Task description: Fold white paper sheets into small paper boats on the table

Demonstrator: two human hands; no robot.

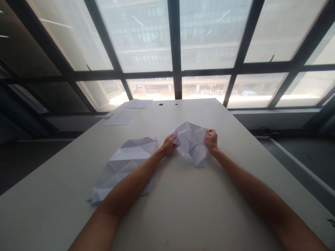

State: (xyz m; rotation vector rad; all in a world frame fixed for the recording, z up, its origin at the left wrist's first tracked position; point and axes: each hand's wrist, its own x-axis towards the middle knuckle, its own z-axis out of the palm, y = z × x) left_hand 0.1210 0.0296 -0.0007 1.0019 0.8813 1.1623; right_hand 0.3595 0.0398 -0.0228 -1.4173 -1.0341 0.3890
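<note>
Together, the left hand (168, 145) and the right hand (211, 141) pinch opposite sides of a creased white paper sheet (191, 143), both curled nearly closed on it, with the sheet crumpled between them above the pale table (183, 209). Just left of it, a faceted folded sheet (128, 164) lies flat, crossed by the left forearm (131, 183). Toward the far end sit a small paper stack (137, 104) and a single loose sheet (119, 116), before a large gridded window (175, 35).

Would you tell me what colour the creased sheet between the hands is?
Creased paper sheet: white, best seen in the head view.
</note>
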